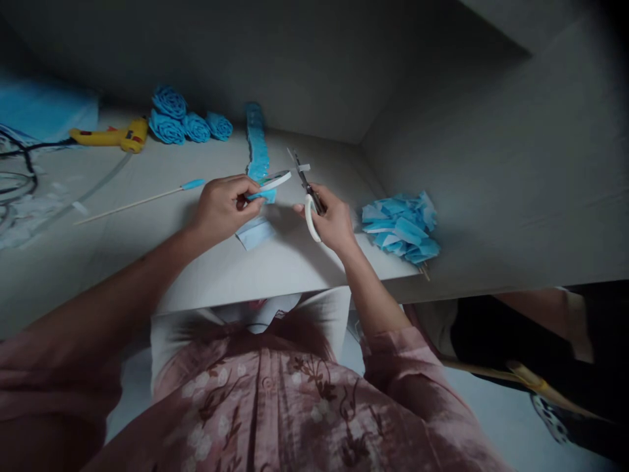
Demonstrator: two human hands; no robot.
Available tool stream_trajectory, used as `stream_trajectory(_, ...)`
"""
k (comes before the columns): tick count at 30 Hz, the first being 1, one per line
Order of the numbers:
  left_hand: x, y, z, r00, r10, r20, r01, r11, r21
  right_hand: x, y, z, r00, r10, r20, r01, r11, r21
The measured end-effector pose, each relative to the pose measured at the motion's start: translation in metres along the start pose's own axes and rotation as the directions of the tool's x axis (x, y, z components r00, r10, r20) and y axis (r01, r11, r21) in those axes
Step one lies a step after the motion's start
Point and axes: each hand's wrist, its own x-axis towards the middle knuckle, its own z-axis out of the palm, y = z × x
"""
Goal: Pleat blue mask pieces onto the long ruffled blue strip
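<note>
My left hand [227, 208] is closed around a narrow roll of white tape [281, 178], with a piece of blue crepe paper [268, 195] pinched under it. In my right hand [333, 219] is a pair of scissors [310, 216] with white handles, blades pointing away from me. A short white strip [304, 167] lies across the blades, apart from the roll. Just beyond my left hand, a long ruffled strip of blue crepe paper [256, 141] stretches up the table. Below my hands lies a pale folded paper [256, 234].
Several rolled blue paper roses [197, 127] sit at the back, beside a yellow glue gun [128, 136]. A thin stick with a blue tip [142, 204] lies left. Blue paper flowers on sticks [400, 226] rest at right. White scraps [42, 210] and cables are far left.
</note>
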Motion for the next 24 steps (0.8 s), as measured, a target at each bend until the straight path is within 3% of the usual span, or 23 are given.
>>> stream_trajectory(7,-0.001,-0.001,0.000,1.000,-0.006,-0.002,0.006,1.000,0.013,0.003,0.014,-0.001,1.000,-0.003,-0.031,0.009,0.982,0.187)
stream_trajectory(15,0.001,-0.003,-0.003,0.999,-0.041,-0.031,0.042,0.999,0.031,0.004,0.030,-0.004,0.992,0.065,-0.106,-0.043,0.980,0.196)
stream_trajectory(18,0.007,-0.009,-0.007,0.989,-0.143,-0.033,0.144,0.989,0.033,0.007,0.037,-0.013,0.977,0.121,-0.176,-0.091,0.981,0.173)
stream_trajectory(21,0.012,-0.019,-0.010,0.969,-0.247,-0.022,0.239,0.953,-0.186,0.011,0.044,-0.024,0.981,0.096,-0.166,-0.097,0.995,0.001)
stream_trajectory(24,0.015,-0.028,-0.009,0.965,-0.261,0.018,0.240,0.858,-0.454,0.010,0.043,-0.027,0.995,0.087,0.056,-0.062,0.937,-0.344)
